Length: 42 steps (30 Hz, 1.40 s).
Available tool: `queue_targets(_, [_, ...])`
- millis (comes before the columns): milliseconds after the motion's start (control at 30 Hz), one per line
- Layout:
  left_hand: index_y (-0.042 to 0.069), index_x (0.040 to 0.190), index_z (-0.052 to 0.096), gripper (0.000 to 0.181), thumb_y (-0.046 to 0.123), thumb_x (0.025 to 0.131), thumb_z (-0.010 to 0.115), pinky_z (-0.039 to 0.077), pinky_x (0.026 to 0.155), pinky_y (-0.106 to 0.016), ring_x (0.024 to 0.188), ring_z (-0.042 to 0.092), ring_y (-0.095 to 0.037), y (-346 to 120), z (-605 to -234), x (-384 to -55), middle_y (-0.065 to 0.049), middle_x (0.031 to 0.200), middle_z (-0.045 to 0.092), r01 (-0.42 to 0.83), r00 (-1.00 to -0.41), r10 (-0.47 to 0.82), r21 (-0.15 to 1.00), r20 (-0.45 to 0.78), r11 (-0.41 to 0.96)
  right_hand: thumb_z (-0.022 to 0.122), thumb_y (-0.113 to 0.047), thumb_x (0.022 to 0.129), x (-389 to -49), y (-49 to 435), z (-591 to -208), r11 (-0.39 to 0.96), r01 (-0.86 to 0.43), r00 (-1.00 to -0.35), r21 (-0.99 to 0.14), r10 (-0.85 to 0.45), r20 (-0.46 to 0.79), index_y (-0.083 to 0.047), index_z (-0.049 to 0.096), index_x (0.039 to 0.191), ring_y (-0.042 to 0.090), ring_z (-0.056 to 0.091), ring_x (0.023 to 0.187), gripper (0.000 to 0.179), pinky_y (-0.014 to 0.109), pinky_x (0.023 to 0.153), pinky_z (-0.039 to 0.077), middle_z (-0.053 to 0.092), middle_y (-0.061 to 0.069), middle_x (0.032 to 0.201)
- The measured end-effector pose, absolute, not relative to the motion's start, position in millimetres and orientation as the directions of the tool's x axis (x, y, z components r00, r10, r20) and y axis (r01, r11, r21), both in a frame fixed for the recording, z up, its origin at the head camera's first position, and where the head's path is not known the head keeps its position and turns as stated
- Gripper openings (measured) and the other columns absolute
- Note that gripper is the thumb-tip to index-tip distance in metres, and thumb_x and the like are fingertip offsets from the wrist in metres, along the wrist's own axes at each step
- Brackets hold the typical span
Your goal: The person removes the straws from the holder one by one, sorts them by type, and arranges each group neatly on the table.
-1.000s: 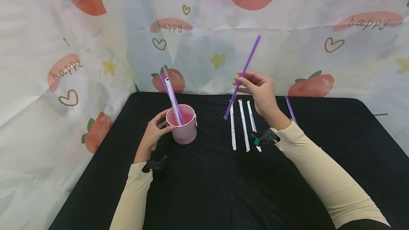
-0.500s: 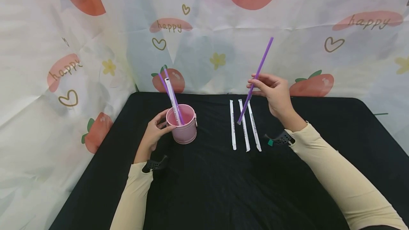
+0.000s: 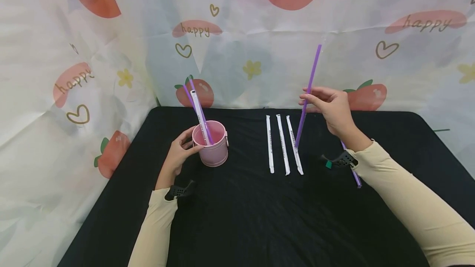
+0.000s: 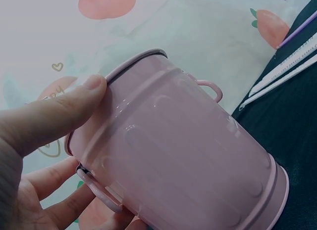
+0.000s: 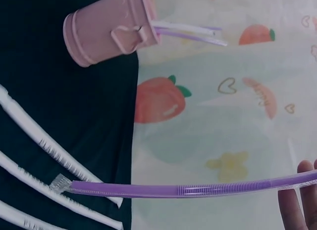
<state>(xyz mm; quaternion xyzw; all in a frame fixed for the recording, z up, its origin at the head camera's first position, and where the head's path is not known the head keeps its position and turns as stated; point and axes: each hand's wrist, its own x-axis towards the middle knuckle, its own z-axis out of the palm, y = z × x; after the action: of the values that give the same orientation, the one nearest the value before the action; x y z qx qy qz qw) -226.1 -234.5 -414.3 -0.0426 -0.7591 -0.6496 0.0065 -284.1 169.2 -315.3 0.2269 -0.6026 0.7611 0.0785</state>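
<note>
My left hand [image 3: 177, 158] holds the small pink metal bucket [image 3: 215, 156] at its left side, the thumb [image 4: 91, 89] on the rim; some fingers are partly hidden behind it in the left wrist view. Purple straws [image 3: 188, 95] and a white paper-wrapped straw [image 3: 198, 108] lean inside the bucket. Above the table, my right hand [image 3: 332, 108] pinches a purple straw [image 3: 314, 69] in a clear wrapper [image 5: 60, 183], nearly upright. Its lower end hangs at the rightmost of three white paper-wrapped straws [image 3: 295, 143] as seen from the head.
The other white wrapped straws [image 3: 269, 145] [image 3: 283, 145] lie side by side on the black-covered table [image 3: 237, 217]. Another purple straw [image 3: 358, 179] lies under my right forearm, partly hidden. A printed fabric backdrop [image 3: 237, 65] rises behind the table's far edge.
My right hand has moved to the right with the purple straw, which now stands more upright. My left hand and the bucket have stayed in place.
</note>
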Motion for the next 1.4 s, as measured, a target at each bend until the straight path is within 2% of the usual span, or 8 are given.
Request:
queue_targets(233, [0.010,0.141,0.040,0.062,0.003,0.085,0.065,0.046,0.088,-0.012,0.124,0.046,-0.033,-233.6,-413.6,-225.9,-0.014,0.142,0.042,0.084,-0.996,0.056,0.985,0.076,0.150,0.062,0.006,0.084,-286.9,183.1,-319.1,-0.189,-0.382,-0.897,-0.905,-0.158,0.412,-0.006,0.072,0.096,0.012,0.072,0.073,0.019,0.026,0.062,0.059,0.074,-0.001,0.088])
queue_targets(400, [0.010,0.142,0.040,0.062,0.003,0.085,0.065,0.045,0.090,-0.014,0.125,0.046,-0.033,-234.0,-414.0,-225.9,-0.014,0.142,0.042,0.083,-0.996,0.058,0.984,0.074,0.155,0.063,0.005,0.084,-287.2,193.0,-320.5,-0.155,-0.359,-0.913,-0.920,-0.149,0.381,0.000,0.070,0.098,0.012,0.072,0.071,0.017,0.025,0.060,0.059,0.074,-0.002,0.087])
queue_targets(500, [0.010,0.142,0.039,0.062,0.003,0.085,0.065,0.045,0.092,-0.017,0.125,0.046,-0.033,-233.9,-414.0,-225.6,-0.014,0.142,0.041,0.076,-0.996,0.056,0.984,0.068,0.161,0.064,0.003,0.084,-286.4,200.2,-321.8,-0.116,-0.350,-0.920,-0.929,-0.142,0.364,-0.001,0.070,0.099,0.012,0.072,0.071,0.016,0.025,0.059,0.059,0.074,-0.003,0.086])
queue_targets(767, [0.011,0.141,0.041,0.062,0.004,0.085,0.065,0.045,0.093,-0.020,0.123,0.046,-0.031,-233.2,-413.4,-224.8,-0.014,0.141,0.043,0.074,-0.997,0.048,0.982,0.066,0.174,0.065,-0.004,0.086,-286.5,224.0,-328.5,0.039,-0.314,-0.942,-0.949,-0.136,0.306,-0.016,0.071,0.094,0.007,0.071,0.071,0.016,0.021,0.057,0.057,0.074,-0.010,0.083])
queue_targets(1000, [0.011,0.142,0.040,0.062,0.004,0.085,0.065,0.044,0.099,-0.028,0.124,0.046,-0.031,-233.2,-412.6,-224.9,-0.013,0.142,0.042,0.072,-0.997,0.049,0.981,0.064,0.178,0.063,-0.008,0.088,-289.8,246.8,-337.1,0.192,-0.270,-0.959,-0.943,-0.144,0.245,-0.023,0.070,0.093,0.004,0.070,0.072,0.017,0.021,0.057,0.057,0.073,-0.014,0.081])
queue_targets(1300, [0.011,0.142,0.040,0.063,0.005,0.085,0.065,0.045,0.092,-0.017,0.123,0.046,-0.030,-232.9,-411.6,-223.7,-0.013,0.142,0.042,0.085,-0.996,0.053,0.980,0.076,0.183,0.060,-0.018,0.091,-295.8,275.1,-353.2,0.368,-0.194,-0.976,-0.909,-0.169,0.141,-0.037,0.066,0.089,0.000,0.068,0.073,0.020,0.022,0.059,0.058,0.069,-0.023,0.081])
queue_targets(1400, [0.011,0.141,0.040,0.063,0.005,0.084,0.066,0.045,0.090,-0.015,0.121,0.047,-0.028,-233.4,-411.9,-223.8,-0.013,0.142,0.043,0.086,-0.996,0.049,0.980,0.078,0.177,0.060,-0.018,0.091,-298.8,285.4,-358.1,0.395,-0.169,-0.977,-0.903,-0.191,0.099,-0.037,0.065,0.087,0.000,0.068,0.071,0.020,0.022,0.058,0.058,0.069,-0.022,0.079])
